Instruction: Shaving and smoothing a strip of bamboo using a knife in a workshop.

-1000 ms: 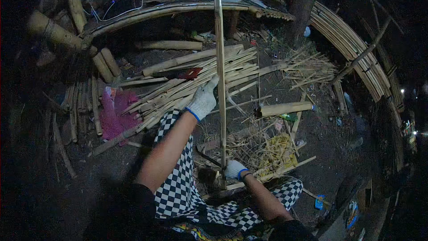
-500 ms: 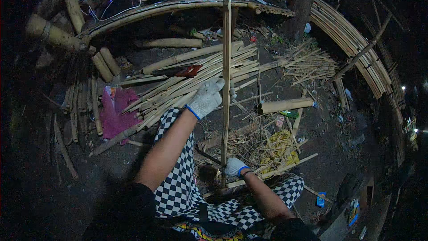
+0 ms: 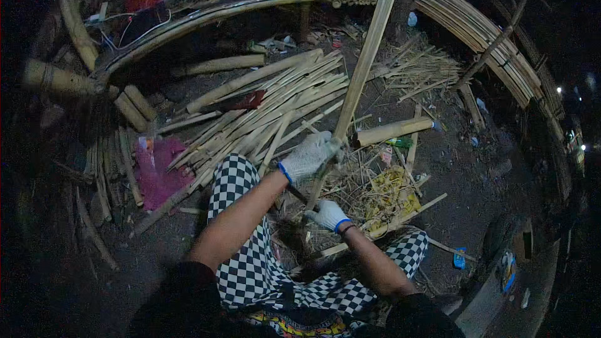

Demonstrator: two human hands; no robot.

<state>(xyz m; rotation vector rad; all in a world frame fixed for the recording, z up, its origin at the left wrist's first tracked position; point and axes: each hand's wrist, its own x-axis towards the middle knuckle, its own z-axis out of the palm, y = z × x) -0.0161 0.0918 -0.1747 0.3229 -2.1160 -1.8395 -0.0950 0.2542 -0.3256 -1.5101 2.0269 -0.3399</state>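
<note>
My left hand (image 3: 308,155) clasped one bamboo strip (image 3: 365,62); my right hand (image 3: 328,215) curled beside one dark blade (image 3: 298,194), its grip unclear. Two blue packets (image 3: 459,259) lay too small to read.

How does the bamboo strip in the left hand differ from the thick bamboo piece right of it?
The bamboo strip is long and narrow; the thick bamboo piece is shorter, rounder. The bamboo strip slants in the left hand; the thick bamboo piece lies on the ground. Both look pale.

The slanted bamboo strip (image 3: 365,56) blocks ahead; ground (image 3: 462,178) rightward gives room.
</note>
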